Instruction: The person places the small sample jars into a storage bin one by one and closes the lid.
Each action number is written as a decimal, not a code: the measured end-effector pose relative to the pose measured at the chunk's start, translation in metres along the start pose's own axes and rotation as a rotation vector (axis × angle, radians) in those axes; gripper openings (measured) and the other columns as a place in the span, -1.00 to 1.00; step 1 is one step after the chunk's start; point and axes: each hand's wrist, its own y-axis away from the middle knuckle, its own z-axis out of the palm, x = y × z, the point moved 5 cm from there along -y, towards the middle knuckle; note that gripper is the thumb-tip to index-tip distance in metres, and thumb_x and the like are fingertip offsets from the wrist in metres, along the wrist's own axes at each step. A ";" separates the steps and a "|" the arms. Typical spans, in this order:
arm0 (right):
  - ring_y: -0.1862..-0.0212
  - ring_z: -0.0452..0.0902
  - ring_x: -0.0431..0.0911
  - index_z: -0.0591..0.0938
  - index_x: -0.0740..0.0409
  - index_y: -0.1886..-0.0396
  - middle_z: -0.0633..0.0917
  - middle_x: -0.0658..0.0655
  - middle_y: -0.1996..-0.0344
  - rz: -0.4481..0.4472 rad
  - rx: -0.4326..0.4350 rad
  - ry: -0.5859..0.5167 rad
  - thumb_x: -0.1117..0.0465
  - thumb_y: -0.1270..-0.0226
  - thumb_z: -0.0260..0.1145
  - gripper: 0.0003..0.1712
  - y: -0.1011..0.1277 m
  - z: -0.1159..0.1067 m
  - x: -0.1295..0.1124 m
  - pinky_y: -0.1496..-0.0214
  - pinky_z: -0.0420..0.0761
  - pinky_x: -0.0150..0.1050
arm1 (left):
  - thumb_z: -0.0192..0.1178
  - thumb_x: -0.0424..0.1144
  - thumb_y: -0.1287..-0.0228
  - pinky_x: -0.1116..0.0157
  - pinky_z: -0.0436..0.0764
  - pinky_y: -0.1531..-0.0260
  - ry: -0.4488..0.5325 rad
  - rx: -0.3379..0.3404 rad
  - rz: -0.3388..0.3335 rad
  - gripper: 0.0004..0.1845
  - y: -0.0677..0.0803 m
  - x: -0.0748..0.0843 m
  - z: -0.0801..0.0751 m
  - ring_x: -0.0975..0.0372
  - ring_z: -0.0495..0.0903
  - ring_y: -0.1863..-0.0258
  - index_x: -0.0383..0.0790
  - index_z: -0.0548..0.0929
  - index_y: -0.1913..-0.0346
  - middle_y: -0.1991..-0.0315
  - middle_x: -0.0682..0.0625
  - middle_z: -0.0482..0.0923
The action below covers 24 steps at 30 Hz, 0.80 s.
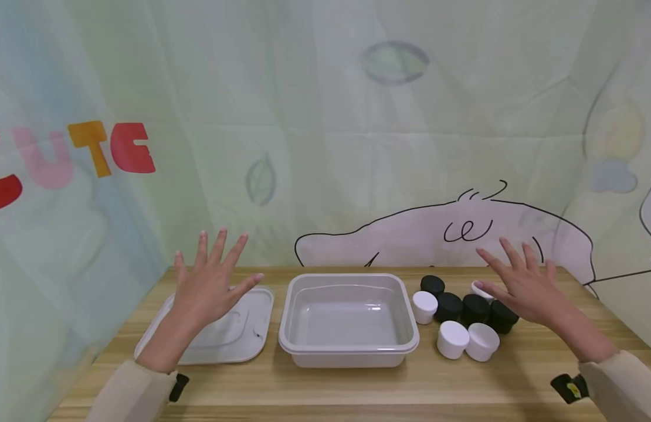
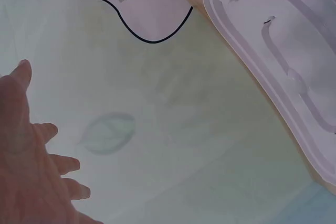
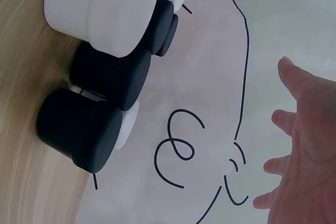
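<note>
My left hand (image 1: 206, 290) is held up with its fingers spread, above a pale plastic lid (image 1: 225, 334) that lies flat on the left. My right hand (image 1: 526, 290), fingers also spread, hovers over the back right of a group of small lidded jars. Some are black jars (image 1: 475, 309), others white jars (image 1: 453, 340); one white jar is partly hidden behind the right hand. Between the hands stands a pale rectangular plastic box (image 1: 349, 319), uncovered and with nothing visible inside. Neither hand touches anything in the wrist views, where the left palm (image 2: 31, 161) and right palm (image 3: 310, 145) show bare.
A wooden table (image 1: 325, 390) carries everything. Directly behind and to the left hangs a printed cloth (image 1: 325, 146) with leaves, coloured letters and a line-drawn animal. Each sleeve has a dark strap piece, as on the right sleeve (image 1: 621, 384).
</note>
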 end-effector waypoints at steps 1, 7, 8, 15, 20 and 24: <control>-0.29 -0.39 0.49 0.04 -0.05 -0.42 -0.10 0.45 -0.35 -0.001 0.003 -0.003 -0.33 -0.22 0.01 -0.13 0.000 0.000 0.000 -0.06 -0.35 0.53 | -0.04 0.30 -0.17 -0.39 -0.32 -0.08 0.000 0.001 0.002 -0.14 0.000 0.000 0.000 -0.20 -0.35 -0.36 -0.04 0.00 -0.42 -0.41 -0.27 -0.17; -0.26 -0.30 0.53 0.05 0.00 -0.41 -0.07 0.49 -0.33 -0.009 0.018 -0.042 -0.25 -0.25 0.05 -0.16 0.005 0.002 0.005 -0.07 -0.30 0.51 | -0.10 0.35 -0.17 -0.41 -0.28 -0.07 0.017 0.007 0.014 -0.15 0.001 0.002 0.002 -0.22 -0.30 -0.35 -0.04 0.02 -0.42 -0.41 -0.28 -0.14; -0.26 -0.28 0.53 0.05 0.02 -0.41 -0.07 0.49 -0.33 -0.013 0.022 -0.052 -0.24 -0.26 0.06 -0.16 0.006 0.002 0.006 -0.07 -0.27 0.51 | -0.10 0.35 -0.17 -0.41 -0.27 -0.07 0.022 0.008 0.016 -0.15 0.002 0.002 0.002 -0.23 -0.28 -0.35 -0.05 0.03 -0.42 -0.40 -0.28 -0.13; -0.23 -0.13 0.51 0.01 0.08 -0.42 -0.04 0.51 -0.31 -0.053 0.031 -0.175 -0.11 -0.28 0.13 -0.16 0.014 0.005 0.008 0.02 0.00 0.52 | 0.04 0.24 -0.17 -0.42 -0.11 -0.04 0.100 0.028 0.043 -0.18 0.003 0.011 0.006 -0.27 -0.12 -0.32 -0.08 0.09 -0.40 -0.36 -0.32 0.00; -0.18 -0.01 0.51 0.01 0.14 -0.41 0.02 0.53 -0.27 -0.071 0.043 -0.263 -0.03 -0.29 0.17 -0.16 0.019 0.009 0.007 0.05 0.10 0.48 | 0.11 0.13 -0.19 -0.38 0.00 -0.05 0.260 0.031 0.077 -0.21 0.005 0.019 0.017 -0.29 -0.04 -0.30 -0.16 0.11 -0.38 -0.33 -0.36 0.06; -0.19 0.03 0.46 0.07 0.22 -0.38 0.11 0.50 -0.24 -0.091 0.070 -0.332 0.03 -0.28 0.19 -0.20 0.024 0.013 0.006 0.04 0.14 0.43 | 0.12 0.08 -0.21 -0.27 0.05 -0.15 0.400 0.030 0.097 -0.22 0.006 0.024 0.027 -0.21 0.00 -0.31 -0.20 0.10 -0.38 -0.33 -0.32 0.07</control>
